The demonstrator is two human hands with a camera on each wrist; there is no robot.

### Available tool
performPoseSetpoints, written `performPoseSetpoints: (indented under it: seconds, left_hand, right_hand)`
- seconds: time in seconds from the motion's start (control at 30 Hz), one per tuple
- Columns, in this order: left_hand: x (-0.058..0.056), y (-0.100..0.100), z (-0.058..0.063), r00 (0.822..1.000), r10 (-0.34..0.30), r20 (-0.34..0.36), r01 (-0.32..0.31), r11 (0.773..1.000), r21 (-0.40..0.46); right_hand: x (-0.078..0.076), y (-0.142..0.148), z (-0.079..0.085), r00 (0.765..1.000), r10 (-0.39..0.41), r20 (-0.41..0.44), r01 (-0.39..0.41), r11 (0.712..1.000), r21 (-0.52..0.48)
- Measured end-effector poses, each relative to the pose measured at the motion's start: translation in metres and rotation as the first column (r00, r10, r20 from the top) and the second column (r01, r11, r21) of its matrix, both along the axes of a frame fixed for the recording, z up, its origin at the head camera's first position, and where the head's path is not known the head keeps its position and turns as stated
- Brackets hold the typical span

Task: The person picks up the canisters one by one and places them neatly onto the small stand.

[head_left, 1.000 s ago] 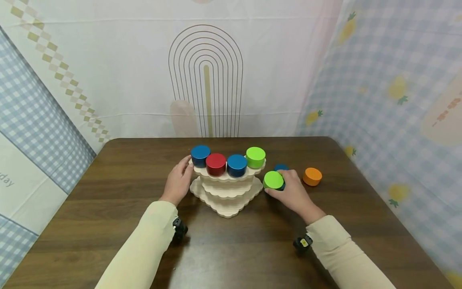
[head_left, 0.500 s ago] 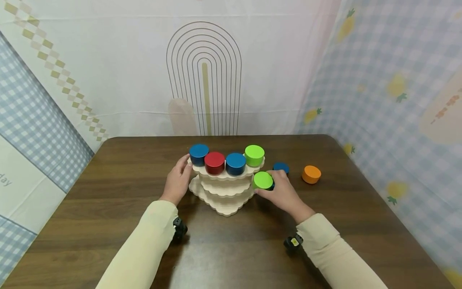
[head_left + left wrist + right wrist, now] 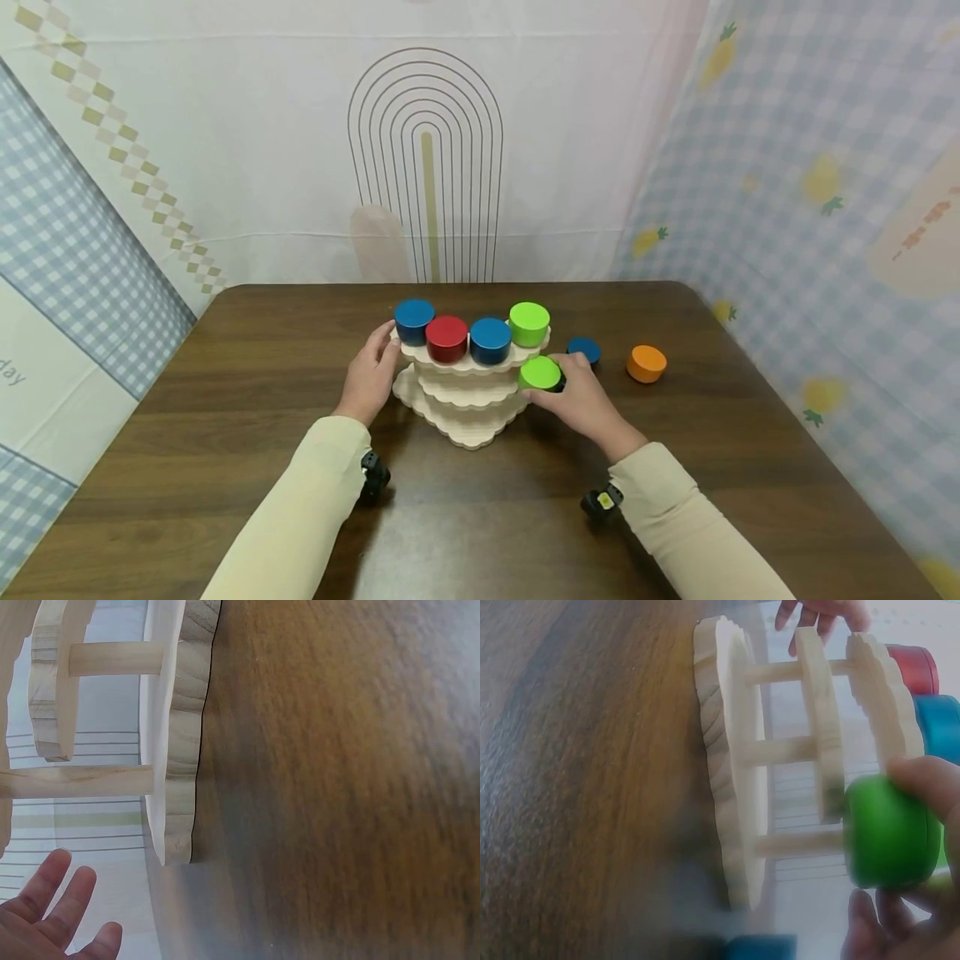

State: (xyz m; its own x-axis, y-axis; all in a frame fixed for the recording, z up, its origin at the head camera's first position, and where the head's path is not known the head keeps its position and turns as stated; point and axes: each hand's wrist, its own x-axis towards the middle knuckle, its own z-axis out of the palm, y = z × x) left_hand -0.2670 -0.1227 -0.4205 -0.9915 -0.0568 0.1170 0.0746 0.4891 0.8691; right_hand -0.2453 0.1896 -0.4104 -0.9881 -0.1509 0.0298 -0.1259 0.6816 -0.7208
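A pale wooden stand (image 3: 468, 425) with scalloped tiers joined by round posts rests on the table. On its top tier sit a left blue cylinder (image 3: 414, 322), a red cylinder (image 3: 447, 340), another blue cylinder (image 3: 491, 342) and a green cylinder (image 3: 529, 325). My left hand (image 3: 367, 375) touches the top tier's left edge; in the left wrist view, three fingers (image 3: 71, 900) extend loosely beside the stand, while thumb and index are out of that view. My right hand (image 3: 588, 400) pinches a second green cylinder (image 3: 892, 832) between thumb and fingers, off the table, at the stand's right side.
A loose blue cylinder (image 3: 583, 350) lies on the brown wooden table (image 3: 465, 533) behind my right hand. Farther right is an orange cylinder (image 3: 647, 364). Patterned cloth (image 3: 562, 150) hangs behind the table and along its sides.
My right hand has moved left with the second green cylinder, from right of the stand to beside its tiers. The left hand has stayed at the top tier's edge.
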Motion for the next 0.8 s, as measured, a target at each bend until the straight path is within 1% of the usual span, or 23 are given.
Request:
performPoseSetpoints:
  seconds: [0.2,0.57,0.8]
  left_hand:
    - [-0.0002,-0.0001,-0.0005,1.000,-0.004,0.001,0.004,1.000,0.004]
    - [-0.0005,-0.0005,-0.0022,1.000,0.002,0.001,-0.002,1.000,-0.003]
    - [0.0007,0.0001,-0.0009,1.000,0.002,0.002,-0.002,1.000,-0.001]
  right_hand:
    - [0.0002,-0.0013,0.0009,1.000,0.022,0.003,-0.022,0.999,-0.032]
    - [0.0002,-0.0020,-0.0012,1.000,0.023,0.006,-0.022,0.997,-0.070]
    - [-0.0013,-0.0006,-0.0027,1.000,0.026,0.001,-0.025,0.997,-0.079]
